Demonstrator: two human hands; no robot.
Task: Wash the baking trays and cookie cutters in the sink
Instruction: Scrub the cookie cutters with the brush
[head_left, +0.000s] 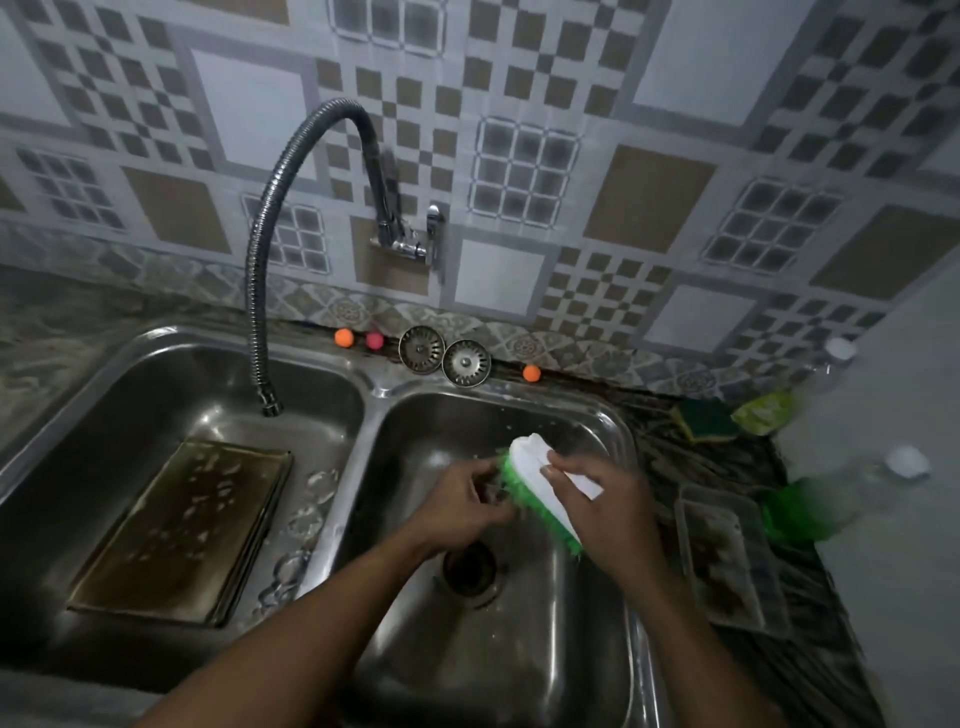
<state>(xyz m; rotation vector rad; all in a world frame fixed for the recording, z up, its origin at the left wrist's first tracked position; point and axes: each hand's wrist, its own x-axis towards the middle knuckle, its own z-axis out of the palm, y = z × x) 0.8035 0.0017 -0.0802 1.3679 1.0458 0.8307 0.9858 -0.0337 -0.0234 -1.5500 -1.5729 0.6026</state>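
Right, our left hand pinches a small item, too blurred to name, against the brush our right hand grips, above the drain. Baking tray left of the drain, cookie cutters faint between them.

Glossy steel sink, white-plastic brush
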